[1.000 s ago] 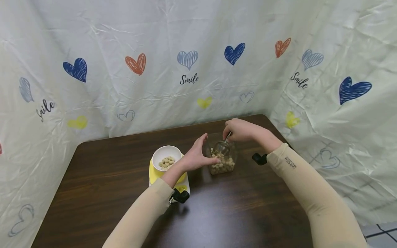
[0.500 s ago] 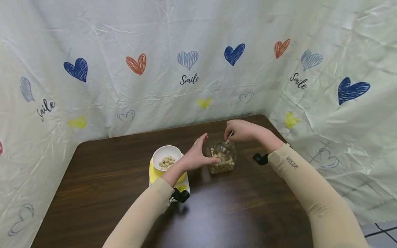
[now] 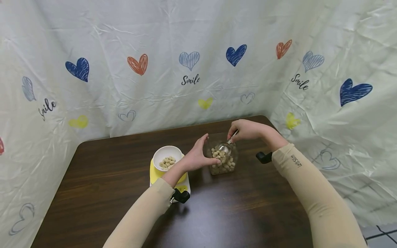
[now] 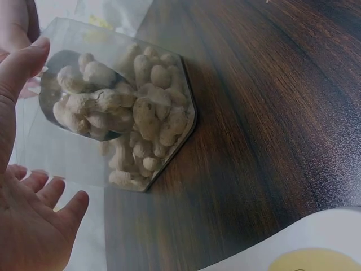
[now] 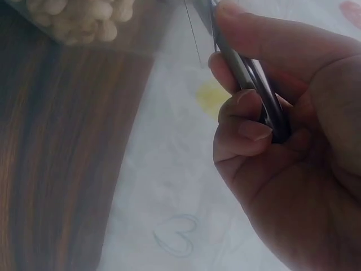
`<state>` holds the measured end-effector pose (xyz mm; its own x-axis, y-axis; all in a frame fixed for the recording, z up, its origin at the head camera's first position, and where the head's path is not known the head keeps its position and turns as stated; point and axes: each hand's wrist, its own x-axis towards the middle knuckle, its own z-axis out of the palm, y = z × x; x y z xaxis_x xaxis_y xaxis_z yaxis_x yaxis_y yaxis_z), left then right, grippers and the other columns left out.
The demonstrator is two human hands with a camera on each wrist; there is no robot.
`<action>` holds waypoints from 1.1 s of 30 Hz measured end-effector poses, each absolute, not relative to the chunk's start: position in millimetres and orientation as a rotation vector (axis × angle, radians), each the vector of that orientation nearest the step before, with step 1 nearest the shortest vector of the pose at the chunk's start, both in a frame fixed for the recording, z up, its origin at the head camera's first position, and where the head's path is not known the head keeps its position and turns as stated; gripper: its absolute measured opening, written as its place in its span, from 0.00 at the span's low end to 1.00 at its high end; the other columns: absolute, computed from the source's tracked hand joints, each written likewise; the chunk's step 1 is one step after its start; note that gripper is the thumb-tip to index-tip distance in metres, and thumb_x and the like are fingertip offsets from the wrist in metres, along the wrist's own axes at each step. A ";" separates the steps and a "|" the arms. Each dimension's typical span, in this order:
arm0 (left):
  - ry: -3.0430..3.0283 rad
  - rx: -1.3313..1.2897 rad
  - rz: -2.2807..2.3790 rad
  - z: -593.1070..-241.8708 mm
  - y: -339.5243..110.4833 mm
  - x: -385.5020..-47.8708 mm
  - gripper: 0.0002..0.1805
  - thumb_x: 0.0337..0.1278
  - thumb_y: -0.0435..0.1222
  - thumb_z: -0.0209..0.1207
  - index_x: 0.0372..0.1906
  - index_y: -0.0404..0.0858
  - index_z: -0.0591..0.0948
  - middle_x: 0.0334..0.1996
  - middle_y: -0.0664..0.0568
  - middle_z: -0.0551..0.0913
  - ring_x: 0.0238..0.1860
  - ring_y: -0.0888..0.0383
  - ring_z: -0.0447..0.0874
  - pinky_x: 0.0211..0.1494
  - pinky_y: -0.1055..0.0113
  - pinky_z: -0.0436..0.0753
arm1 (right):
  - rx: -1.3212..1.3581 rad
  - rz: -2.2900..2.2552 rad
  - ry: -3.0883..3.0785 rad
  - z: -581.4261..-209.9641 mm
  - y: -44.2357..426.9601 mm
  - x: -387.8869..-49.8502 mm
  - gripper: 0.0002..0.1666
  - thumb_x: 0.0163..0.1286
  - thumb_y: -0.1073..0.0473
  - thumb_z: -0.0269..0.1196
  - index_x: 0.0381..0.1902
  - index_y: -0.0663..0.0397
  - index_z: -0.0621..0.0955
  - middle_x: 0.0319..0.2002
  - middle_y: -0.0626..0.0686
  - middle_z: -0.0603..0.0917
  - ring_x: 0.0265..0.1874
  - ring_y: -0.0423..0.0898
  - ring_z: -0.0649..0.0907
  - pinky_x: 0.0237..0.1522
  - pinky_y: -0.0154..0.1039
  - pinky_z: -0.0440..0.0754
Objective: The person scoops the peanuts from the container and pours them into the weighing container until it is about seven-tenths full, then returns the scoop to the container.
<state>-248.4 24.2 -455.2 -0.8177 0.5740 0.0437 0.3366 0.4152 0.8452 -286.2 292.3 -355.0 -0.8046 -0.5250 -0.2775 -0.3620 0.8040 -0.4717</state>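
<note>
In the head view, a clear plastic container (image 3: 224, 169) of unshelled peanuts (image 4: 161, 116) stands on the table. My left hand (image 3: 196, 156) holds its left side, thumb at the front wall and spread fingers at the back. The right hand (image 3: 245, 130) grips the handle of a metal scoop (image 3: 225, 148), fingers curled round it in the right wrist view. The scoop's bowl is inside the container, and in the left wrist view peanuts lie in it. Left of the container, a white bowl (image 3: 163, 151) with several peanuts sits on a yellow and white kitchen scale (image 3: 154, 175), partly hidden by my left forearm.
The dark wooden table (image 3: 102, 186) ends at a white curtain (image 3: 161, 31) printed with hearts, which hangs behind it and at the sides. The scale stands close beneath my left wrist.
My right hand and the scoop have shifted slightly to the right within the container. The left hand, the bowl and the scale stay where they were.
</note>
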 end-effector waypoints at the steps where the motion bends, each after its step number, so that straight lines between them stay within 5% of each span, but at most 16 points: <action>1: 2.419 0.796 1.357 -455.3 24.2 -248.6 0.67 0.47 0.56 0.77 0.84 0.45 0.45 0.78 0.47 0.56 0.77 0.53 0.56 0.74 0.54 0.64 | -0.670 -0.573 2.592 -355.6 293.2 -286.2 0.05 0.69 0.55 0.71 0.42 0.43 0.90 0.43 0.49 0.80 0.43 0.46 0.80 0.44 0.45 0.79; 33: 2.411 0.799 1.377 -455.2 24.5 -247.9 0.68 0.46 0.54 0.78 0.84 0.44 0.44 0.78 0.45 0.56 0.77 0.51 0.56 0.75 0.54 0.62 | -0.620 -0.811 2.584 -356.5 323.0 -284.3 0.11 0.69 0.53 0.71 0.47 0.47 0.89 0.50 0.50 0.85 0.49 0.47 0.82 0.50 0.46 0.79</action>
